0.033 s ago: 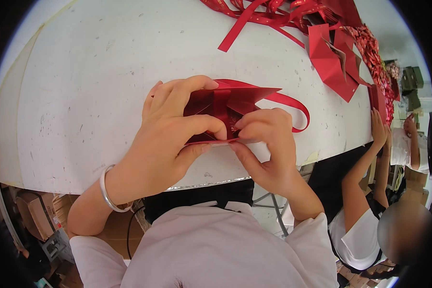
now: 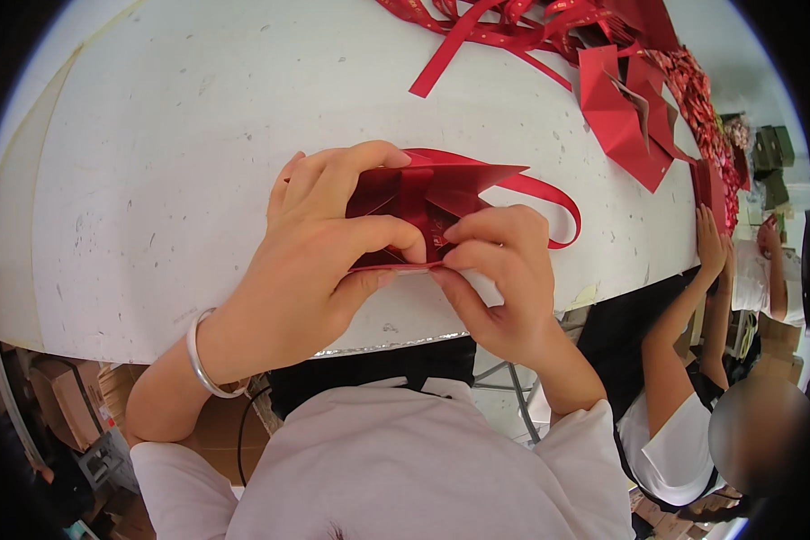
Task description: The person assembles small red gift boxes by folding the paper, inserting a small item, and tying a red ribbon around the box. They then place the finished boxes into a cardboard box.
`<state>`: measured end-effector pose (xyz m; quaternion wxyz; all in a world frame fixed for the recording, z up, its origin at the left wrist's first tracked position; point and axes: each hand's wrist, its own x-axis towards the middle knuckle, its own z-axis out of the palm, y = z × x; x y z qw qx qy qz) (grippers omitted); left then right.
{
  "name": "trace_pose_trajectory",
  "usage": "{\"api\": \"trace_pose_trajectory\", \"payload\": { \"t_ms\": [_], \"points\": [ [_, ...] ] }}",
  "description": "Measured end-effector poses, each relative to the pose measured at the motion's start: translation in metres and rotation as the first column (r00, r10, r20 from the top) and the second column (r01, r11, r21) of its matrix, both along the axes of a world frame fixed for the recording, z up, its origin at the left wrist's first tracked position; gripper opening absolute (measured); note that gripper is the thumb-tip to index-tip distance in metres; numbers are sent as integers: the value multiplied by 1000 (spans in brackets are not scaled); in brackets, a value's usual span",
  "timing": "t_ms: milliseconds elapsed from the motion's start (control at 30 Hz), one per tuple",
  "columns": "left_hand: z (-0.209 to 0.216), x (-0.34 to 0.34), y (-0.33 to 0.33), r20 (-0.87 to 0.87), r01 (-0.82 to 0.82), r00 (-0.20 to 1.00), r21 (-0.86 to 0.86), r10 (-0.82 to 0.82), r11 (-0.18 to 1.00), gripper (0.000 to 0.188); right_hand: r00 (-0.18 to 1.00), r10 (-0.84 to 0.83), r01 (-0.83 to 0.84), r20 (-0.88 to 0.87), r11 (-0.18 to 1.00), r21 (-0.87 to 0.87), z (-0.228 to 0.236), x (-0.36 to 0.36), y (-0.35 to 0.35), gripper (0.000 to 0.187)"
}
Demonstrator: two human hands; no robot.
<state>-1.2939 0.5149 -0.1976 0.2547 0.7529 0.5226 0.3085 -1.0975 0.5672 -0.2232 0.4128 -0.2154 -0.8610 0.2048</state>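
Note:
My left hand (image 2: 319, 238) grips the left side of a small red card gift box (image 2: 477, 177) just above the white table. Its fingers lie along the far wall, its index finger reaches inside, and its thumb is at the near edge. My right hand (image 2: 504, 270) pinches the near edge by the right corner between thumb and index finger. The box stands open toward me, its side panels folded inward. A red ribbon (image 2: 562, 205) passes behind it and makes a loop on its right. Another stretch of ribbon seems to run down inside. The box's underside is hidden.
On the white table (image 2: 171, 180), printed red ribbons (image 2: 513, 36) are heaped at the far right beside folded red card pieces (image 2: 625, 126). A co-worker's hands (image 2: 711, 243) touch a red box at the right edge. Cardboard boxes (image 2: 67, 400) stand below on the left.
My right index finger has shifted slightly at the near edge of the box. My left hand and the box stay where they were.

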Motion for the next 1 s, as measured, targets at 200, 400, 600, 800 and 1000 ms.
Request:
{"api": "trace_pose_trajectory", "payload": {
  "t_ms": [200,400,600,800,1000],
  "points": [
    [2,2,-1,-12,1,1000,-26,-1,1000,20,998,-14,31,-62,956,291,-19,3,-4,24],
    [3,3,-2,-15,-17,1000,-44,16,999,19,994,-76,101,-82,929,357,-26,1,-5,24],
    [3,3,-2,-9,-17,1000,-48,17,999,18,987,-115,149,-114,918,366,-27,-2,-7,23],
    [4,2,-2,-8,-21,1000,-43,20,999,19,980,-195,200,-51,920,336,-23,-5,-12,20],
    [0,1,-2,49,-73,996,6,72,997,37,997,37,2,-74,886,464,-32,11,-32,9]
  ]
}}
